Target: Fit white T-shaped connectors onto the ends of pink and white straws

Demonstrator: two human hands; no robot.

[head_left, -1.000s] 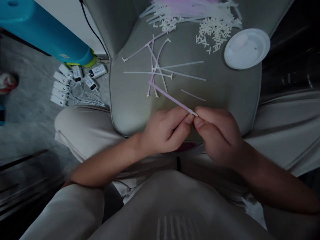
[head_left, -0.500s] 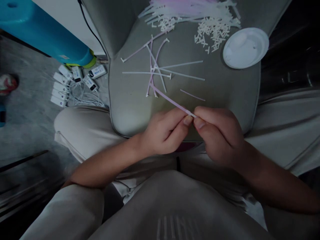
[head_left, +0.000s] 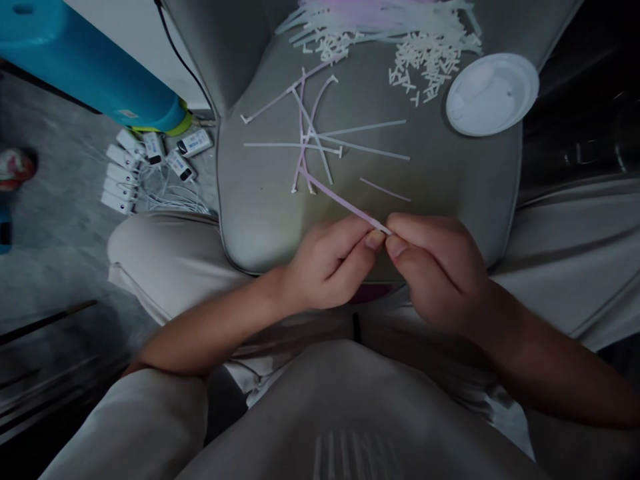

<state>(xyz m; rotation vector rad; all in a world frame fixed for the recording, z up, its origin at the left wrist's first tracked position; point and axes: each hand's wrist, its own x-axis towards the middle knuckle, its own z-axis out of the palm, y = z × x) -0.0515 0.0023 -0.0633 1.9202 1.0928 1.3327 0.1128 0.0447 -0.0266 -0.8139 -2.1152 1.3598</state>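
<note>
My left hand (head_left: 340, 261) pinches a thin pink tube (head_left: 336, 197) near its lower right end. Close beside it, my right hand (head_left: 436, 267) is closed on a small white connector (head_left: 383, 228) at that same end, most of it hidden by the fingertips. The tube's far end reaches up to a loose assembly of pink and whitish tubes (head_left: 280, 145) with white connectors at several ends. A short pink tube (head_left: 385, 189) lies by itself above my right hand. All this is over a grey chair seat (head_left: 260, 220).
Behind lie a heap of whitish and pink tubes (head_left: 380, 23) and a pile of white connectors (head_left: 427, 60). A white bowl (head_left: 493, 97) stands at the seat's right edge. On the floor at left are white plug-like devices with cables (head_left: 123, 170) and a blue cylinder (head_left: 110, 73).
Almost nothing differs. Both hands keep their pinch at the tube's end, with the right fingertips shifted very slightly left.
</note>
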